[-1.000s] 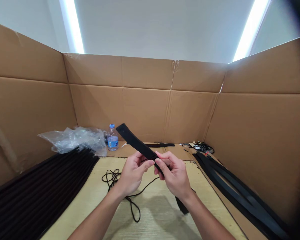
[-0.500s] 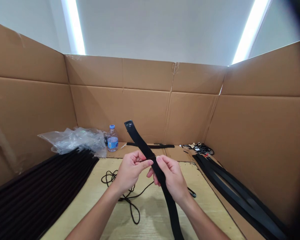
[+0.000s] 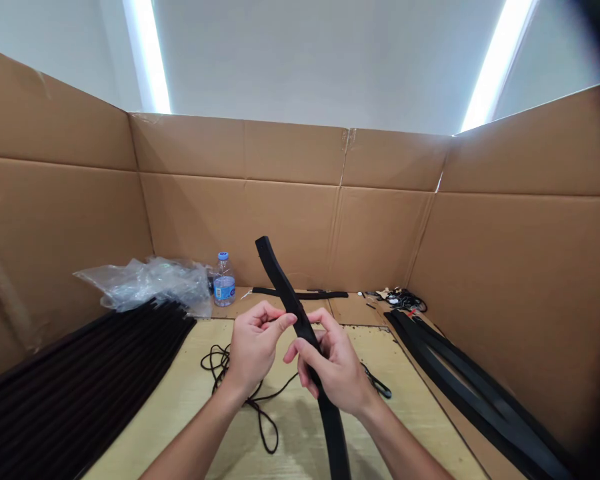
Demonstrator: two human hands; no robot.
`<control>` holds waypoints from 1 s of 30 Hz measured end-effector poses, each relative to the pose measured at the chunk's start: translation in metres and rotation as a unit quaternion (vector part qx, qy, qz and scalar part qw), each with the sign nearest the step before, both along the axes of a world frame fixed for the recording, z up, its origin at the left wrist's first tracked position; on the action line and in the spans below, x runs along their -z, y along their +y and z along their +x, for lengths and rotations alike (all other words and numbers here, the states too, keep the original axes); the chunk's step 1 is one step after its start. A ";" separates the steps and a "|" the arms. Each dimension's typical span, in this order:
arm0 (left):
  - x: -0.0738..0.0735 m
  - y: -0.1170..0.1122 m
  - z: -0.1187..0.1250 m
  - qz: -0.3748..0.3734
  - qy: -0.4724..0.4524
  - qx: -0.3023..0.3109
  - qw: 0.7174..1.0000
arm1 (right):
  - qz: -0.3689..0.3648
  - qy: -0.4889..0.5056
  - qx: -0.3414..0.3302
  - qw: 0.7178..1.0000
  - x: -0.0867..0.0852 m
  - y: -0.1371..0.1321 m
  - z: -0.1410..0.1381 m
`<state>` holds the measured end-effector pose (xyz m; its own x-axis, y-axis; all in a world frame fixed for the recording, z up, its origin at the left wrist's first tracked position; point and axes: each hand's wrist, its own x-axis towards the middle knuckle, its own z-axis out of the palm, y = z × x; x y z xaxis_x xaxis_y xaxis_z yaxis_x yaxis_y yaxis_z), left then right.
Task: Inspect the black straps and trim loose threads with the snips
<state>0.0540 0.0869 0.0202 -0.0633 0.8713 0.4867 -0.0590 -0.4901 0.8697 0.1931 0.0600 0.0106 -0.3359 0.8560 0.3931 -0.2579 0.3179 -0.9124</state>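
Observation:
A long black strip slants up from the bottom edge of the view, its squared end raised above the table. My left hand is closed in a pinch at the strip's left edge, thumb tip against it; whether a bit of cord is in that pinch I cannot tell. Lower down, my right hand has its fingers wrapped around the strip. Behind my hands, a thin black cord lies in loose loops on the table, and part of it runs up toward the strip. A looped cord end shows right of my right hand.
Many black strips lie side by side at left, below a clear plastic bag. A water bottle stands at the back. More black strips lie at right, near small tangled items. Cardboard walls surround the table.
The strip has turned, so its narrower edge and outer face now show. My right hand has shifted lower on it, and my left thumb has moved slightly left.

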 end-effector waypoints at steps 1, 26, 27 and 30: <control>0.000 -0.002 0.002 0.010 0.003 -0.012 1.000 | -0.005 0.000 0.007 1.000 0.001 0.000 -0.001; 0.013 -0.020 0.011 0.205 0.058 -0.093 0.973 | 0.043 -0.068 0.133 0.988 -0.017 -0.020 0.005; 0.012 -0.021 0.011 0.209 0.058 -0.098 0.971 | 0.042 -0.065 0.129 0.989 -0.018 -0.021 0.005; 0.013 -0.022 0.012 0.218 0.056 -0.111 0.968 | 0.037 -0.049 0.114 0.992 -0.019 -0.023 0.005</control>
<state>0.0659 0.0645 0.0076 -0.1510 0.5531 0.8193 0.1736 -0.8011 0.5728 0.1979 0.0370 0.0294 -0.1772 0.8839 0.4329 -0.0835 0.4248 -0.9014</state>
